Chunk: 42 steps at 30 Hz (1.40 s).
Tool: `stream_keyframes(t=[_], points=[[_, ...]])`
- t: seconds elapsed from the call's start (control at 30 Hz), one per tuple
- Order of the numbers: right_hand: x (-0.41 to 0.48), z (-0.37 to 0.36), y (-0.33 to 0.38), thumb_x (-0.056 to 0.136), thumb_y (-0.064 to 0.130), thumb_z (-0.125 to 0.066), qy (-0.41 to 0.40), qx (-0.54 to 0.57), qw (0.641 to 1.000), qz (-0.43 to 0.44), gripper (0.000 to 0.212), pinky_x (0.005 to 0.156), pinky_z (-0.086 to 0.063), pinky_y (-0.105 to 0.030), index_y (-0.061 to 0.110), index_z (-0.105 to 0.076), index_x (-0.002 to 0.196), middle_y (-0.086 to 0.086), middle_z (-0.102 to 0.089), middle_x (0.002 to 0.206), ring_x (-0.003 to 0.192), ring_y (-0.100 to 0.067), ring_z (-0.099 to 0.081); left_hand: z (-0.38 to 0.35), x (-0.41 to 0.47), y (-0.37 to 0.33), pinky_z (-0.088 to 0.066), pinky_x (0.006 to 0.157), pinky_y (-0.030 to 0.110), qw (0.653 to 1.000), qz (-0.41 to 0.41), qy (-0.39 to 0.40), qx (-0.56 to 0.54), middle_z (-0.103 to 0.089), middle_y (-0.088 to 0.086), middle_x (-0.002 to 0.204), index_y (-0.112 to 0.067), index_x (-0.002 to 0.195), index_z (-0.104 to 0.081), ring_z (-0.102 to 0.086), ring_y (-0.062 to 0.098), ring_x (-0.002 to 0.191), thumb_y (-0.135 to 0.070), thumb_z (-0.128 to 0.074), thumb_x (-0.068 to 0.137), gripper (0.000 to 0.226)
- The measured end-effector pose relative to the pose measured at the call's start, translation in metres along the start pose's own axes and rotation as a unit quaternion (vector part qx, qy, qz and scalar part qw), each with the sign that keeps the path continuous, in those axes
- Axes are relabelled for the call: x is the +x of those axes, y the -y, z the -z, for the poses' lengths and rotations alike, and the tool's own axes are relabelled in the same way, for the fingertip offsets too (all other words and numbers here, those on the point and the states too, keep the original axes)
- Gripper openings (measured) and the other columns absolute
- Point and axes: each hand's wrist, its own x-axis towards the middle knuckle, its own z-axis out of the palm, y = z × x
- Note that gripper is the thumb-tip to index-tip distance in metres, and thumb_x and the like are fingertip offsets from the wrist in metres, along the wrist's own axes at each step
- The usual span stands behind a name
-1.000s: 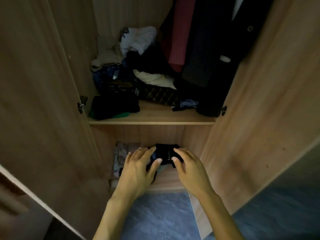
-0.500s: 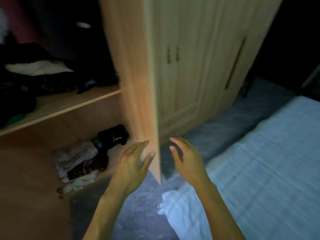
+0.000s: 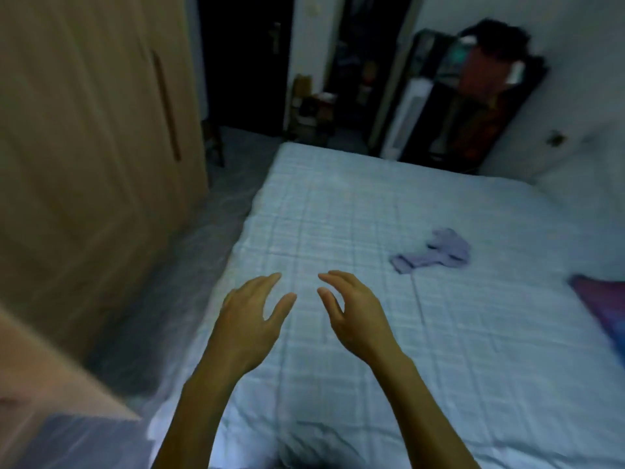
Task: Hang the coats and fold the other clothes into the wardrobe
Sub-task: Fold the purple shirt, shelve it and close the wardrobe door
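The left hand (image 3: pixel 250 319) and right hand (image 3: pixel 355 316) hover empty over the bed (image 3: pixel 338 204), fingers (image 3: pixel 267 282) relaxed; a crumpled lilac garment (image 3: pixel 436 252) lies unfolded beyond them, so that piece seems left

The wardrobe (image 3: pixel 84 147) stands at the left, and a strip of floor (image 3: pixel 206 245) runs between it and the bed (image 3: pixel 355 204), which fills the middle and right. On the bed a garment (image 3: pixel 436 252) lies right of centre, well apart from a cloth (image 3: pixel 603 308) at the right edge. The left hand (image 3: pixel 252 319) and right hand (image 3: pixel 355 313) hover side by side, not touching, over its near left part. Beyond the bed's far end, a doorway (image 3: pixel 243 62) is at the left and a rack (image 3: pixel 473 96) at the right.
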Motion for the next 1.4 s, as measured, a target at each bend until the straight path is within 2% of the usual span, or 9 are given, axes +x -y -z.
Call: stream_keyframes(t=[0.1, 0.23, 0.4, 0.53, 0.7, 0.83, 1.03, 1.23, 1.4], points=[[-0.035, 0.031, -0.025, 0.094, 0.04, -0.045, -0.004, -0.05, 0.998, -0.046, 0.04, 0.098, -0.039, -0.024, 0.018, -0.062, 0.122, -0.002, -0.06, 0.127, 0.116, -0.016, -0.055, -0.043, -0.007, -0.025, -0.028, 0.112, 0.032, 0.997, -0.028, 0.065, -0.034, -0.042, -0.008, 0.144, -0.029, 0.139, -0.04, -0.038, 0.012, 0.131, -0.065, -0.035, 0.085, 0.065], [-0.07, 0.063, -0.054, 0.095, 0.049, -0.039, -0.031, -0.068, 0.992, -0.098, 0.046, 0.099, -0.037, -0.019, 0.02, -0.061, 0.124, 0.002, -0.06, 0.127, 0.118, -0.012, -0.053, -0.084, -0.021, -0.058, -0.028, 0.109, 0.026, 0.989, -0.05, 0.12, -0.073, -0.042, -0.009, 0.143, -0.028, 0.139, -0.04, -0.038, 0.01, 0.131, -0.065, -0.033, 0.083, 0.068], [-0.099, 0.08, -0.083, 0.097, 0.037, -0.047, -0.048, -0.042, 0.989, -0.136, 0.035, 0.098, -0.034, -0.014, 0.021, -0.058, 0.127, 0.006, -0.057, 0.129, 0.119, -0.008, -0.051, -0.112, -0.027, -0.089, -0.029, 0.11, 0.029, 0.983, -0.088, 0.154, -0.044, -0.043, -0.009, 0.142, -0.03, 0.14, -0.038, -0.039, 0.009, 0.13, -0.071, -0.026, 0.082, 0.072], [-0.111, 0.096, -0.112, 0.097, 0.039, -0.046, -0.041, -0.025, 0.989, -0.142, 0.038, 0.099, -0.033, -0.016, 0.022, -0.055, 0.13, 0.006, -0.056, 0.131, 0.12, -0.009, -0.051, -0.134, -0.031, -0.126, -0.03, 0.11, 0.028, 0.983, -0.098, 0.155, -0.03, -0.041, -0.011, 0.144, -0.032, 0.141, -0.036, -0.038, 0.008, 0.131, -0.068, -0.029, 0.083, 0.069], [-0.124, 0.144, -0.171, 0.096, 0.05, -0.038, -0.079, -0.031, 0.987, -0.136, 0.047, 0.099, -0.042, -0.029, 0.02, -0.057, 0.128, 0.003, -0.058, 0.129, 0.116, -0.014, -0.055, -0.189, -0.029, -0.186, -0.031, 0.107, 0.027, 0.986, -0.109, 0.122, -0.007, -0.045, -0.006, 0.141, -0.027, 0.139, -0.041, -0.042, 0.012, 0.128, -0.062, -0.034, 0.084, 0.066], [-0.142, 0.197, -0.234, 0.097, 0.037, -0.047, -0.086, -0.02, 0.988, -0.129, 0.037, 0.099, -0.04, -0.026, 0.019, -0.056, 0.129, 0.003, -0.057, 0.13, 0.118, -0.013, -0.053, -0.247, -0.032, -0.243, -0.032, 0.106, 0.027, 0.986, -0.12, 0.113, 0.002, -0.047, -0.006, 0.14, -0.026, 0.139, -0.042, -0.043, 0.012, 0.127, -0.059, -0.036, 0.086, 0.063], [-0.156, 0.253, -0.31, 0.098, 0.037, -0.046, -0.075, -0.008, 0.989, -0.129, 0.037, 0.098, -0.035, -0.017, 0.02, -0.055, 0.13, 0.004, -0.056, 0.131, 0.119, -0.01, -0.052, -0.312, -0.028, -0.307, -0.029, 0.1, 0.02, 0.985, -0.129, 0.116, 0.018, -0.047, -0.006, 0.139, -0.026, 0.138, -0.042, -0.044, 0.011, 0.126, -0.055, -0.037, 0.087, 0.059], [-0.138, 0.258, -0.352, 0.097, 0.037, -0.047, -0.075, 0.028, 0.988, -0.13, 0.037, 0.096, -0.03, -0.01, 0.021, -0.055, 0.129, 0.007, -0.056, 0.131, 0.119, -0.007, -0.051, -0.343, -0.01, -0.315, -0.03, 0.104, 0.022, 0.984, -0.118, 0.125, 0.044, -0.045, -0.009, 0.14, -0.028, 0.139, -0.04, -0.043, 0.008, 0.126, -0.056, -0.035, 0.089, 0.058], [-0.113, 0.25, -0.373, 0.097, 0.035, -0.049, -0.066, 0.024, 0.989, -0.132, 0.034, 0.096, -0.031, -0.009, 0.022, -0.057, 0.128, 0.008, -0.058, 0.128, 0.117, -0.005, -0.052, -0.365, 0.031, -0.307, -0.03, 0.104, 0.023, 0.981, -0.127, 0.138, 0.044, -0.045, -0.008, 0.14, -0.026, 0.139, -0.04, -0.043, 0.009, 0.126, -0.067, -0.026, 0.088, 0.067]])
